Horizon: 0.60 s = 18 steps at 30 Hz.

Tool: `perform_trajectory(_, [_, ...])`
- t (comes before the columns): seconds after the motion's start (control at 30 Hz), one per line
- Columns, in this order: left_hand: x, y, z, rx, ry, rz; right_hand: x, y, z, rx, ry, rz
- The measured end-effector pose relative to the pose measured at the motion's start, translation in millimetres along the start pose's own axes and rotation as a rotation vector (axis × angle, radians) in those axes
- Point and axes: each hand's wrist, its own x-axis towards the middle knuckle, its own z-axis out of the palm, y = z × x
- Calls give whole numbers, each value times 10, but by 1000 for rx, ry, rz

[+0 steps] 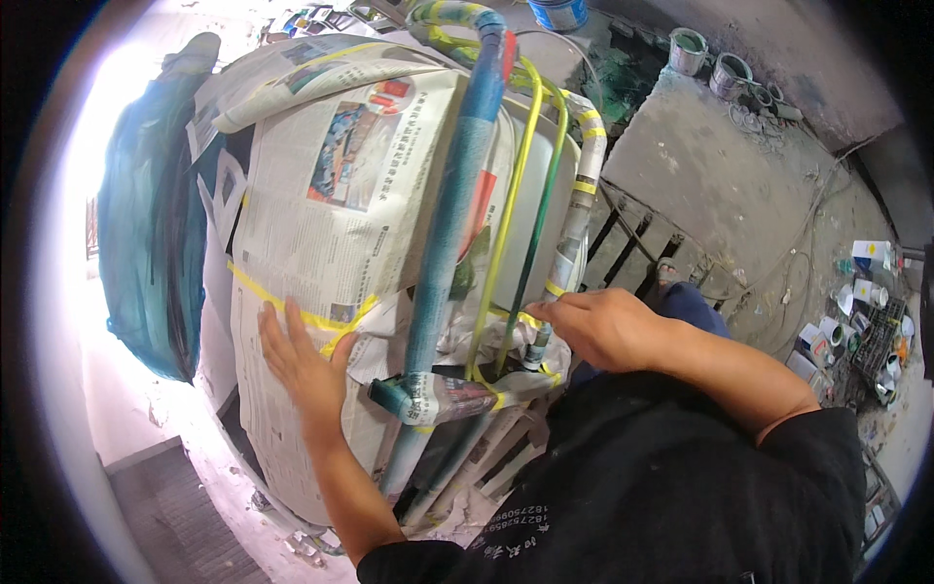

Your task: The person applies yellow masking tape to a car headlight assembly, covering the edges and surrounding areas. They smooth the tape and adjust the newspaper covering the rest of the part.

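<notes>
Newspaper (316,248), densely printed, lies beneath left hand (309,368).

my left hand (304,355) is spread on the newspaper (292,229), fingertips by a yellow tape strip (258,284). my right hand (598,326) has fingers bunched at the paper-wrapped tube (567,255), can't tell what's between them. blue-painted tube (450,248) plus yellow rod (507,214) and green rod (541,214) between hands, teal-wrapped bundle (151,224) far left, stained buckets (688,53) upper right.
</notes>
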Motion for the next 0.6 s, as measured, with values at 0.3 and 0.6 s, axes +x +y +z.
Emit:
perform_trajectory(0.3, [-420,46,-370,-28,189,-192,-320,570,-280,269,-50,116])
perform_trajectory(0.6, [-787,2372,-74,-1122,-172,-426,-259,529,-509,323,-241,-18])
